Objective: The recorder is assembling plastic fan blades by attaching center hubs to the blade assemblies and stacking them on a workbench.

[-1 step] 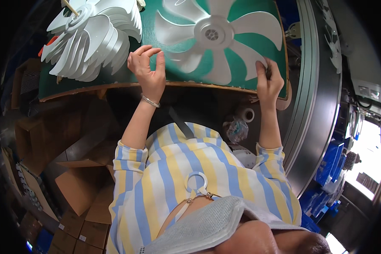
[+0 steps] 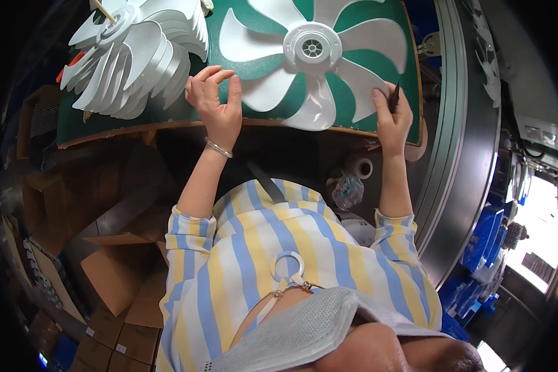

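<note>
A white fan blade wheel [image 2: 312,53] with several curved vanes lies face up on the green-topped table [image 2: 270,115]. My right hand [image 2: 393,115] is at the tip of its lower right vane, thumb and finger closed round a dark, thin, pointed tool [image 2: 394,98]; its exact kind cannot be made out. Whether the fingers also pinch the vane is unclear. My left hand [image 2: 217,102] is raised beside the lower left vane, fingers bent and thumb apart, holding nothing. Farther left stands a stack of white fan blade wheels [image 2: 130,62], with a wooden stick [image 2: 103,11] rising through the hub.
A long metal rail [image 2: 449,124] runs along the table's right side. Open cardboard boxes [image 2: 127,273] stand on the floor at left. Below the table edge are a white roll [image 2: 361,168] and a clear plastic bag [image 2: 347,190]. Blue bins [image 2: 482,239] are at far right.
The fan blade wheel has turned on the table, its vanes now at different angles and its hub sharper. The dark tool in my right hand shows more. My left hand has barely moved.
</note>
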Tool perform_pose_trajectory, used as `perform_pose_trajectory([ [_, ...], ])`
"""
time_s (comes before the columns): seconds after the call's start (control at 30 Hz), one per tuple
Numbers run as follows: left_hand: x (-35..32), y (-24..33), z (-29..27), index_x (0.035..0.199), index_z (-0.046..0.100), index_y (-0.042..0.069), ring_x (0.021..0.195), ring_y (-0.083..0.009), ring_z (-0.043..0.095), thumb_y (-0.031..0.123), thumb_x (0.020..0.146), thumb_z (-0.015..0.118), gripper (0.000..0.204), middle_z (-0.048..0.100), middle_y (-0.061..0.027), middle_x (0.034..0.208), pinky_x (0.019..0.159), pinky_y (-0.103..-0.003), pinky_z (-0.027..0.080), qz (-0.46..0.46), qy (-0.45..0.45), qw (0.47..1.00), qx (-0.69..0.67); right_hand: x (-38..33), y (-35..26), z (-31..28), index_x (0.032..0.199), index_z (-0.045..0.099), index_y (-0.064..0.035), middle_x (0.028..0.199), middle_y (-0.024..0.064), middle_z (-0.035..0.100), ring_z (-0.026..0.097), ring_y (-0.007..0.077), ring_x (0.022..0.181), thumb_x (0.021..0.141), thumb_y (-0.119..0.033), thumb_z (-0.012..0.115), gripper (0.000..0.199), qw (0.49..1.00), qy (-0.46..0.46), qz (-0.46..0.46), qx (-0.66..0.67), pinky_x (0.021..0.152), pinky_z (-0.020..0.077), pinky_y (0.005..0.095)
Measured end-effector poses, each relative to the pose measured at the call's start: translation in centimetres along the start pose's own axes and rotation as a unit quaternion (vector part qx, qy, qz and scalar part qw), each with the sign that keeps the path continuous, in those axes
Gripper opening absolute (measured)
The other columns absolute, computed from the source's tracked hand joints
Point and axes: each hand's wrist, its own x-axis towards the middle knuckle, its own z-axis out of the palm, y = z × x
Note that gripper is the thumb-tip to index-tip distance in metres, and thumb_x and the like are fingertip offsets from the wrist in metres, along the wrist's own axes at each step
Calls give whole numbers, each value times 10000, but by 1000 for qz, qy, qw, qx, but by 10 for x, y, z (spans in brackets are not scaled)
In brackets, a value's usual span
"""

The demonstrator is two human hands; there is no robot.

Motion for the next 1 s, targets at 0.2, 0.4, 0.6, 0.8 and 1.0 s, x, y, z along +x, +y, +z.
perform_pose_trajectory([
  [0.2,-5,-7,4,1010,670,113,1142,-248,484,206,836,714,202,576,-49,1122,1102,-488,259,69,-136,986,65,-27,88,28,1008,628,8,889,-24,617,531,54,799,904,-121,693,177,971,-115,178,109,708,443,231],
  [0.4,-24,-17,21,1300,578,82,1198,-287,448,347,773,767,619,527,-108,1218,1121,-527,219,67,-301,941,139,-48,106,40,967,618,10,810,-31,602,510,45,748,903,-142,678,176,962,-162,200,95,678,426,219],
  [0.6,-20,-17,39,1332,571,99,1174,-296,450,362,760,764,658,527,-113,1174,1128,-554,202,85,-347,913,199,-50,103,41,985,617,15,847,-19,616,522,62,775,903,-153,684,198,961,-157,197,113,703,442,238],
  [0.8,-24,-1,43,1126,680,140,1120,-278,483,235,747,776,403,556,-67,1078,1099,-548,260,155,-308,909,233,-50,103,45,973,617,14,818,0,621,526,75,769,899,-177,689,217,967,-148,195,75,704,447,258],
  [1.0,-46,-2,44,1034,667,107,1019,-244,563,122,815,661,219,590,-51,966,1088,-494,313,214,-249,925,189,-50,109,46,966,617,13,795,17,624,531,87,755,896,-194,686,229,971,-141,181,62,700,452,274],
])
